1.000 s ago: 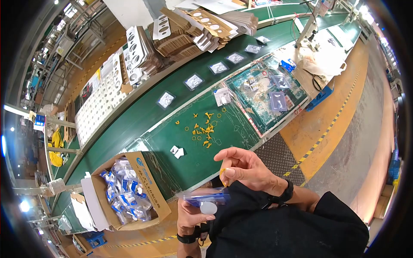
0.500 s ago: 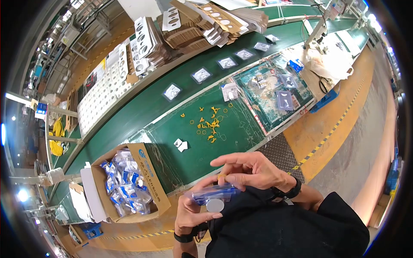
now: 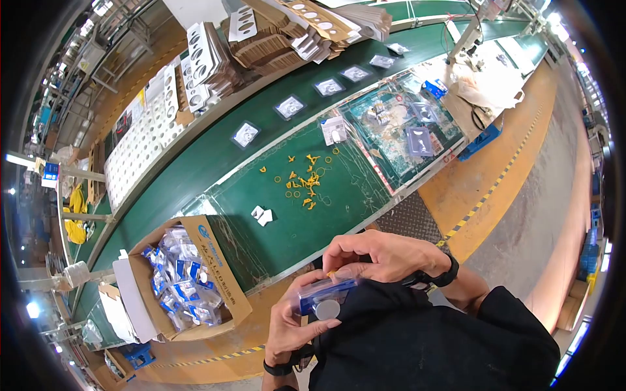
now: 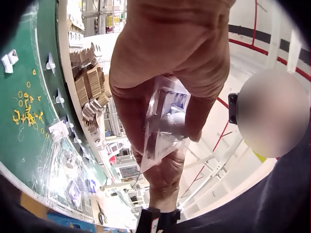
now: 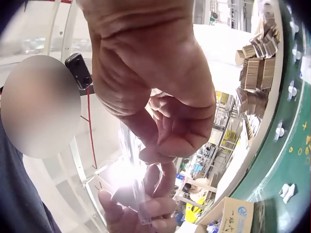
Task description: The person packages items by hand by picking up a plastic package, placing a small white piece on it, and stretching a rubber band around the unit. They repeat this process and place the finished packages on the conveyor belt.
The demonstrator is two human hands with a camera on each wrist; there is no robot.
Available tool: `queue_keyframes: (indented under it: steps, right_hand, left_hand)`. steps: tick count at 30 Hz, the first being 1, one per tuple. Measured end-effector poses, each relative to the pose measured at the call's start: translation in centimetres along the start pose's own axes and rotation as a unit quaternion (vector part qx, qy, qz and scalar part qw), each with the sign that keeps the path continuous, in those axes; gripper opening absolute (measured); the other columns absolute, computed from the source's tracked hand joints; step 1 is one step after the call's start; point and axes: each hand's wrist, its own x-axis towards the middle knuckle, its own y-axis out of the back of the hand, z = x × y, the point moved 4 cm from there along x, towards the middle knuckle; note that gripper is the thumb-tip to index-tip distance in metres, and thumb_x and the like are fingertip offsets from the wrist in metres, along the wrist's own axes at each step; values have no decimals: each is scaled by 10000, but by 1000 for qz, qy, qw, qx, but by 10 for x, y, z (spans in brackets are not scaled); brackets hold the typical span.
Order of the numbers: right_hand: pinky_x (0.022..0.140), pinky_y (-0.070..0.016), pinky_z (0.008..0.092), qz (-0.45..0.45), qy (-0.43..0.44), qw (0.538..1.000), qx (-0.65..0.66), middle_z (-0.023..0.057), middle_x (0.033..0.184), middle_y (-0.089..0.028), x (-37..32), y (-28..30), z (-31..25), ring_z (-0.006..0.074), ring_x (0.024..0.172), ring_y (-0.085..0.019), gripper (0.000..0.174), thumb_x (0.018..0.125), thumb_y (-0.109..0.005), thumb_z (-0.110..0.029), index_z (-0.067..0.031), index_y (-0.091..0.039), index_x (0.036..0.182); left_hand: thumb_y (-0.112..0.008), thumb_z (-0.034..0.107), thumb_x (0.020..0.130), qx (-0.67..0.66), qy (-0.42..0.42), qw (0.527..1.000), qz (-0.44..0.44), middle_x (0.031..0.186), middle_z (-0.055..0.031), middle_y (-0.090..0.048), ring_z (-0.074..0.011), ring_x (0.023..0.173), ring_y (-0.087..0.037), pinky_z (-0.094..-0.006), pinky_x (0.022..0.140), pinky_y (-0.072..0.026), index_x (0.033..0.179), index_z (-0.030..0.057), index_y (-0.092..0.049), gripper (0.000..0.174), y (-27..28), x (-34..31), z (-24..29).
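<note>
Left hand (image 3: 297, 326) grips pack (image 3: 324, 296); right hand (image 3: 378, 257) pinches yellow band (image 3: 331, 274) at its top edge. Best: hold pack steady, spread band evenly.

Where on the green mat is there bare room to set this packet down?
Bare green mat lies between the yellow rings and the near table edge, right of the white pieces. A narrower strip runs between those pieces and the cardboard box. Crowded: the littered clear-covered pad and the belt's blister packs.
</note>
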Motion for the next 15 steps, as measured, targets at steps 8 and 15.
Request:
queue_keyframes:
  steps: [8, 15]
  right_hand:
    - [909, -491, 311, 9, 78, 991, 108, 59, 1088, -650, -4, -10, 2, 150, 1025, -640, 330, 1014, -591, -50, -44, -544, 1341]
    - [890, -523, 334, 4, 52, 999, 15, 107, 1069, -694, 3, -15, -18, 193, 1008, -675, 312, 996, -621, -39, -20, -606, 1307]
  left_hand:
    - [-892, 28, 719, 65, -67, 995, -40, 1501, -184, -450, -255, 1123, -653, -385, 959, -540, 1341, 54, -659, 665, -5, -21, 12]
    - [-900, 41, 719, 41, -75, 996, -16, 1465, -173, -460, -279, 1251, -570, -404, 1047, -483, 1376, 11, -619, 715, -4, -23, 10]
